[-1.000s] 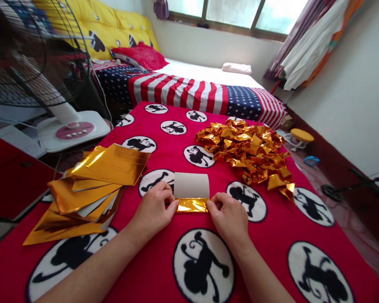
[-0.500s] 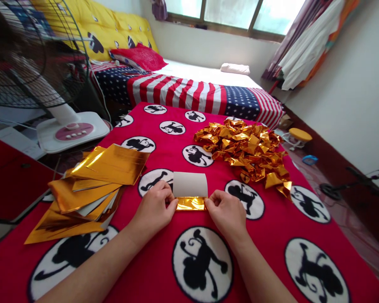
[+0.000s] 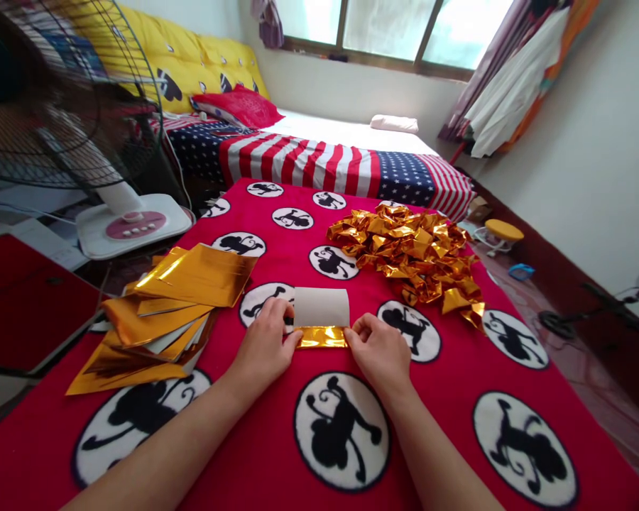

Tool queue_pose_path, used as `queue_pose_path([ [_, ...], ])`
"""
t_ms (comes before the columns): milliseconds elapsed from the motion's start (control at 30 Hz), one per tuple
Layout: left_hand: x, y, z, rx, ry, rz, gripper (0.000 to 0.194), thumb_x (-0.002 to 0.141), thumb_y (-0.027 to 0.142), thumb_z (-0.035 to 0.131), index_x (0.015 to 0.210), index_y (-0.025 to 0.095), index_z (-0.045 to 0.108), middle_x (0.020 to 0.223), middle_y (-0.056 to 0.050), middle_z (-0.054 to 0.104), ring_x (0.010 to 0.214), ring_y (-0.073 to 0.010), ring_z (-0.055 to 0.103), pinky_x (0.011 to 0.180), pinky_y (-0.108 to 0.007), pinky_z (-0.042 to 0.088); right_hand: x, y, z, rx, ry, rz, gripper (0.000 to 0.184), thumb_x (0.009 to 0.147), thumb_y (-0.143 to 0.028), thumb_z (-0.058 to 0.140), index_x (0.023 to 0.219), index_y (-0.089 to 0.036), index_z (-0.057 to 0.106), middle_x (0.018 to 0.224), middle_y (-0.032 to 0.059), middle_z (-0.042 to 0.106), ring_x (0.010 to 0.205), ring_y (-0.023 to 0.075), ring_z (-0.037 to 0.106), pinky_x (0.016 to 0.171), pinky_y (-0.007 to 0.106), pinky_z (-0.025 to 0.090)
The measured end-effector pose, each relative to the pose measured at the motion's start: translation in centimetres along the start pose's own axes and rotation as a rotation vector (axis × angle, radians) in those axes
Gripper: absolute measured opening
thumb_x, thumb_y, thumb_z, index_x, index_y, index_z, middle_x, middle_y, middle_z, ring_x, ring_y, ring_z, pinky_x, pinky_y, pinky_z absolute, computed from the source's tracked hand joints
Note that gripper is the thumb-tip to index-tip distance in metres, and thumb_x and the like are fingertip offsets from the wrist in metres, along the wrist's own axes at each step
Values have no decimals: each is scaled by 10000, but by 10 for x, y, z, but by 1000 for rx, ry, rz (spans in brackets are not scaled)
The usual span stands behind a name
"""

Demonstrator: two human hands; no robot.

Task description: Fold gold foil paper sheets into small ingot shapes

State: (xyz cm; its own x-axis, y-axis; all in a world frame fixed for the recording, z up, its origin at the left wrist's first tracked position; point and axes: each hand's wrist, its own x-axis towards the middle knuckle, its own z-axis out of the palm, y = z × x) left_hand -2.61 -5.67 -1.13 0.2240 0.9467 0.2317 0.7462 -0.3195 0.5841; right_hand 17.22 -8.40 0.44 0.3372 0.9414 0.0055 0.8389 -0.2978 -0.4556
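A sheet of gold foil paper lies in front of me, its grey-white back facing up and its near edge folded over into a shiny gold strip. My left hand pinches the left end of that strip between thumb and fingers. At the right end, my right hand pinches it the same way. A stack of flat gold foil sheets is fanned out to the left. Farther off on the right is a heap of folded gold foil pieces.
A red cloth with monkey prints covers the table. An electric fan stands at the left by a red panel. Beyond the table is a bed with a striped cover. A yellow stool is on the floor at right.
The view has shifted slightly. Both hands keep their pinch on the foil paper, and the folded gold strip looks much the same.
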Motion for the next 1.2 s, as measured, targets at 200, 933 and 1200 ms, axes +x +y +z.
queue_pose_path([
  [200, -3, -5, 1, -42, -34, 105, 217, 823, 143, 553, 1012, 226, 619, 1043, -48, 510, 818, -161, 573, 732, -291, 501, -2, 0, 0, 5, 13, -16, 154, 783, -343, 635, 680, -228, 638, 615, -27, 637, 586, 133, 555, 535, 248, 242],
  [933, -1, 4, -7, 371, 103, 581, 308, 915, 152, 501, 1047, 336, 710, 1289, -31, 575, 1179, -257, 434, 953, -410, 304, -3, 3, 4, 1, 32, -40, 138, 788, -334, 636, 693, -234, 625, 620, -38, 636, 582, 129, 544, 538, 250, 234],
  [1200, 11, -9, -4, 172, -262, 742, 418, 915, 93, 459, 1258, 285, 600, 1197, -30, 678, 1165, -208, 511, 928, -344, 382, -4, 2, 3, 16, 31, -50, 140, 791, -331, 626, 691, -233, 616, 606, -48, 629, 572, 121, 540, 536, 248, 237],
])
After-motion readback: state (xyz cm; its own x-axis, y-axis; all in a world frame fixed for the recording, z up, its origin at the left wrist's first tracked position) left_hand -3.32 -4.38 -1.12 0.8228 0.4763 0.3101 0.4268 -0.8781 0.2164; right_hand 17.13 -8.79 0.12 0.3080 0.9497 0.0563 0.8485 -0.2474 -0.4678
